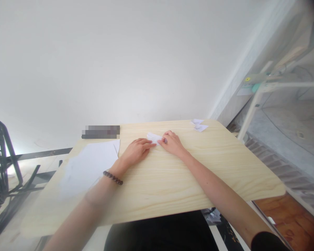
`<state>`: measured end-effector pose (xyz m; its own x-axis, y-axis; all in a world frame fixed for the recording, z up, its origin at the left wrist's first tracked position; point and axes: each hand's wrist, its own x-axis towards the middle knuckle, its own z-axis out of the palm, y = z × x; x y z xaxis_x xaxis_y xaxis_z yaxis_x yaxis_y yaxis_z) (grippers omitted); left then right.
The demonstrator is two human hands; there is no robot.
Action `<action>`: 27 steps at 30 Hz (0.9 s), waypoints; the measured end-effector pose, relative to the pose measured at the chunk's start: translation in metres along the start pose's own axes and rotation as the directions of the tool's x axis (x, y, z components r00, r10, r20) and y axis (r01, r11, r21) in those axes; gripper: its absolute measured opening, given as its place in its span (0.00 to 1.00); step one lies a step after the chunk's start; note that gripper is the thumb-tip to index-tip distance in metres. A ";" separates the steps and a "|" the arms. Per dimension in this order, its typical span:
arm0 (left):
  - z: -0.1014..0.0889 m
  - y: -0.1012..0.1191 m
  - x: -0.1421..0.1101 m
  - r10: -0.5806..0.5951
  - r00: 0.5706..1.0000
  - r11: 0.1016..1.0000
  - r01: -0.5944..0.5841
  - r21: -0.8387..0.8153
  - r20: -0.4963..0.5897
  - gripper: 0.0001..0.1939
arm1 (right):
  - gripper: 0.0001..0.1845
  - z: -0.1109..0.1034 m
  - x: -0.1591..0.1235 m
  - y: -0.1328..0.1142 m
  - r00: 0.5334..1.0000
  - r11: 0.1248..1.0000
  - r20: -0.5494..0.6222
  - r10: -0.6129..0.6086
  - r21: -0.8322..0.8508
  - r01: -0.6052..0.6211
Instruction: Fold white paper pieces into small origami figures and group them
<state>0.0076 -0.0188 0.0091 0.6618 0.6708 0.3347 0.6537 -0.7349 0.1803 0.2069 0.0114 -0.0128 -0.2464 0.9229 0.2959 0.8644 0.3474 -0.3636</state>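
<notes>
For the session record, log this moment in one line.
left hand: touching paper piece | right hand: pinching its right end | table: white sheets left, folded papers far right

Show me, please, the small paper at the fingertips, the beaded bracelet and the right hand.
Small paper (153, 137), head view: its white surface.
Beaded bracelet (113, 177), head view: its middle beads.
Right hand (173, 143), head view: its back.
</notes>
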 end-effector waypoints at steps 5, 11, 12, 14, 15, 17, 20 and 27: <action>0.002 0.000 0.000 -0.011 1.000 1.000 0.011 0.017 -0.012 0.17 | 0.15 0.000 0.000 -0.001 1.000 1.000 -0.005 0.001 -0.004 -0.001; 0.002 0.001 0.000 -0.010 1.000 0.999 0.010 0.038 -0.020 0.17 | 0.16 0.001 0.001 -0.001 1.000 1.000 -0.016 0.022 -0.013 -0.022; 0.002 0.001 0.000 -0.011 1.000 0.999 0.011 0.042 -0.019 0.17 | 0.16 0.001 0.001 -0.001 1.000 1.000 -0.017 0.024 -0.013 -0.024; 0.002 0.001 0.000 -0.011 1.000 0.999 0.012 0.050 -0.012 0.17 | 0.16 0.001 0.001 -0.001 1.000 1.000 -0.020 0.023 -0.011 -0.023; 0.002 0.001 -0.001 -0.011 1.000 0.998 0.011 0.054 -0.008 0.17 | 0.16 0.001 0.001 -0.001 1.000 1.000 -0.021 0.020 -0.008 -0.020; 0.002 0.002 -0.001 -0.012 1.000 0.998 0.013 0.058 -0.007 0.17 | 0.16 0.000 0.000 -0.002 1.000 1.000 -0.021 0.013 -0.005 -0.013; 0.003 0.001 -0.001 -0.017 1.000 0.998 0.017 0.063 -0.008 0.17 | 0.16 -0.001 0.000 -0.002 1.000 1.000 -0.014 0.009 -0.011 -0.009; 0.002 0.002 -0.001 -0.022 1.000 0.998 0.021 0.061 0.009 0.17 | 0.15 0.001 0.001 -0.001 0.999 1.000 -0.026 0.019 -0.012 -0.019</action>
<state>0.0093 -0.0204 0.0070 0.6507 0.6874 0.3227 0.6888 -0.7132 0.1302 0.2054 0.0117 -0.0129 -0.2186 0.9247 0.3116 0.8741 0.3275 -0.3587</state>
